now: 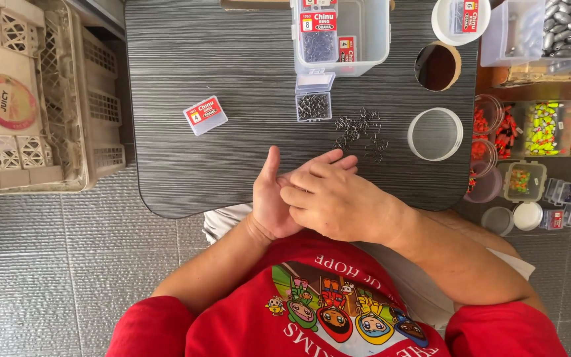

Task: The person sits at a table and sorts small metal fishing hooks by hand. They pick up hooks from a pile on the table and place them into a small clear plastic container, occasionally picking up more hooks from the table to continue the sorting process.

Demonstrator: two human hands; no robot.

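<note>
Dark ribbed table (pixel 186 165) under both hands: right hand (pixel 338 201) fingers curled over the open left hand (pixel 273 201), near loose hooks (pixel 359 132).

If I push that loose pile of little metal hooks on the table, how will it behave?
The hooks would probably scatter rather than slide together, since they lie loose and spread on the table. They look tiny and thin, so likely very light. Their bent shapes overlap, so some may snag and drag in clumps. Both the left hand and right hand are off them.
</note>
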